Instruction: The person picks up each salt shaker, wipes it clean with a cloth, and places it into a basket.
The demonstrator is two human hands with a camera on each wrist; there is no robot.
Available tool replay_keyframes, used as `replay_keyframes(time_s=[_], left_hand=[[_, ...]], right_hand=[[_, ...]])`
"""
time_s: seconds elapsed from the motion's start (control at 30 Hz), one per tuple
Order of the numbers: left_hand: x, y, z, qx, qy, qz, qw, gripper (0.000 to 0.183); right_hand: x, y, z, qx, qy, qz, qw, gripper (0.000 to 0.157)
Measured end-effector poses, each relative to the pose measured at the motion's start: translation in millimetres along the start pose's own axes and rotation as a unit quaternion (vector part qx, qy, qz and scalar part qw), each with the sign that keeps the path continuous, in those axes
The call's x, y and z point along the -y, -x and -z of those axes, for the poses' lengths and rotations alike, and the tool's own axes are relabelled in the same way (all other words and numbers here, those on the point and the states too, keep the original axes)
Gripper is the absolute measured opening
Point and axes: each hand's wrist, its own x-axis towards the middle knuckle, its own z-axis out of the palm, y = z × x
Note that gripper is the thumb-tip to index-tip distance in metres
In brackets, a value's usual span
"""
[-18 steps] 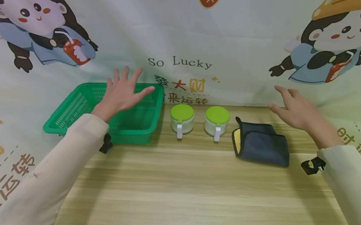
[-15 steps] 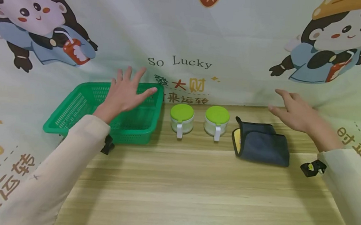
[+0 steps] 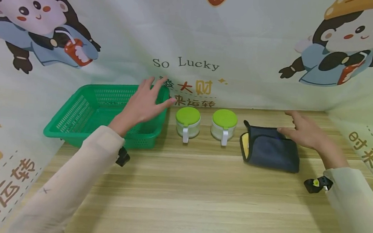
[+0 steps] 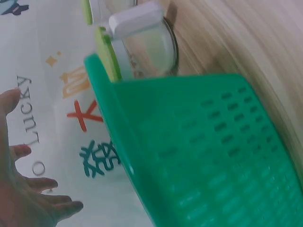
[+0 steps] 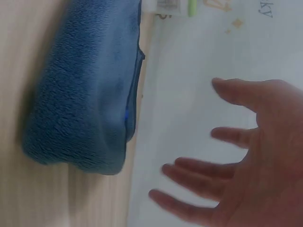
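My left hand (image 3: 143, 104) is over the right part of a green plastic basket (image 3: 82, 132), fingers spread and holding nothing. In the left wrist view its fingers show beside the basket's rim (image 4: 128, 151). My right hand (image 3: 307, 133) hovers at the back right of a folded dark blue towel (image 3: 275, 152) with a yellow layer showing at its left end. The thumb overlaps the towel in the head view; in the right wrist view the hand (image 5: 265, 161) is apart from the blue towel (image 5: 85, 90), fingers extended with nothing between them.
Two clear jars with green lids (image 3: 188, 116) (image 3: 225, 118) and white handles stand between basket and towel. All rest on a wooden table (image 3: 198, 201). A printed cloth (image 3: 248, 43) hangs behind and along both sides.
My left hand has moved to the right across the basket. My right hand has come lower and closer to the towel. Basket, jars and towel stay in place.
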Motion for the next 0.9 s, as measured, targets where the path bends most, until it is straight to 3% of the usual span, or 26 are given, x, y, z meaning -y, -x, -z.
replay_keyframes(time_s=[0.2, 0.37, 0.6, 0.9], left_hand=[[-19.8, 5.2, -8.9, -0.001, 0.018, -0.025, 0.9995, 0.084], [-35.0, 8.4, -15.4, -0.005, 0.049, -0.042, 0.9979, 0.078], [-52.5, 10.1, -25.7, -0.001, 0.080, -0.068, 0.9945, 0.075], [-74.4, 14.4, -46.1, 0.011, 0.123, -0.077, 0.9893, 0.071]], right_hand=[[-7, 4, -8.5, 0.039, -0.011, -0.050, 0.998, 0.083], [-13, 7, -16.0, 0.061, -0.058, -0.072, 0.994, 0.088], [-18, 9, -21.1, 0.104, -0.164, -0.099, 0.976, 0.099], [-25, 8, -28.1, 0.099, -0.216, -0.140, 0.961, 0.104]])
